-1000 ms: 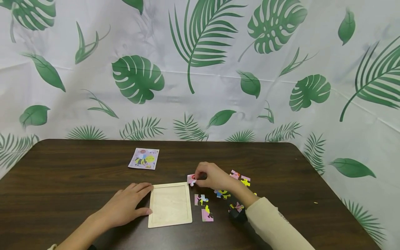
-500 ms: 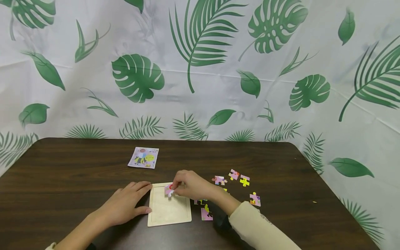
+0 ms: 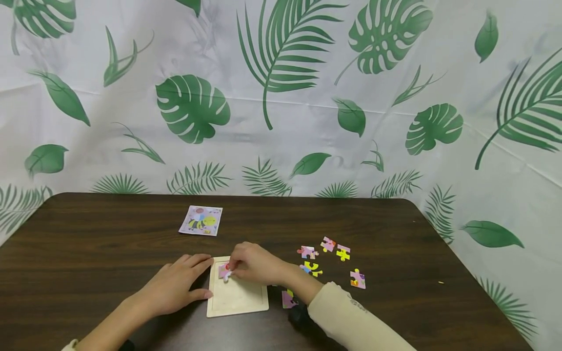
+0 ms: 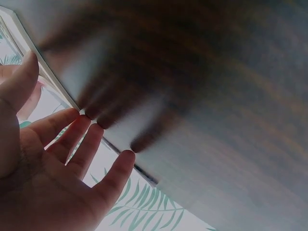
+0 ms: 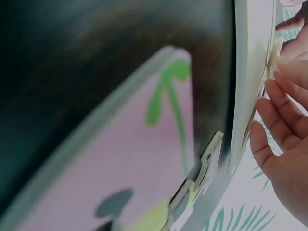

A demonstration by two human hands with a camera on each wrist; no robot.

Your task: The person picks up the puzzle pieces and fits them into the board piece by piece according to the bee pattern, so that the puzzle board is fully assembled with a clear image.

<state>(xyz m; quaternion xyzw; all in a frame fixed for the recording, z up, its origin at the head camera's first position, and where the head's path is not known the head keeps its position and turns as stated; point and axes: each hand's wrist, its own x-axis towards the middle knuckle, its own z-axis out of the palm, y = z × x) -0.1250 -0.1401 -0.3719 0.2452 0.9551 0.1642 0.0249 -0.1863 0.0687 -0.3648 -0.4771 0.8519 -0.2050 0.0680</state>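
My right hand (image 3: 256, 263) pinches a pink jigsaw piece (image 3: 224, 271) with a red patch and a white knob, low over the upper left corner of a square wooden puzzle tray (image 3: 237, 313). On the tray's left side, my left hand (image 3: 175, 282) rests with fingers spread, thumb and fingertips at the rim. The left wrist view shows this hand (image 4: 62, 163) with relaxed, extended fingertips on the dark tabletop beside the tray edge. Seen from the right wrist, my right hand (image 5: 288, 130) is over the tray, and a pink piece with a green sprout (image 5: 144, 139) looms close.
Several loose jigsaw pieces lie right of the tray, among them a yellow and blue one (image 3: 311, 268), a pink one (image 3: 357, 279) and a pink corner (image 3: 288, 299) partly behind my right arm. A bee picture card (image 3: 201, 221) lies farther back on the brown table (image 3: 110, 234).
My right hand has carried the pink piece leftward from the table beyond the tray's right corner to the tray's upper left corner. My left hand has stayed at the tray's left edge.
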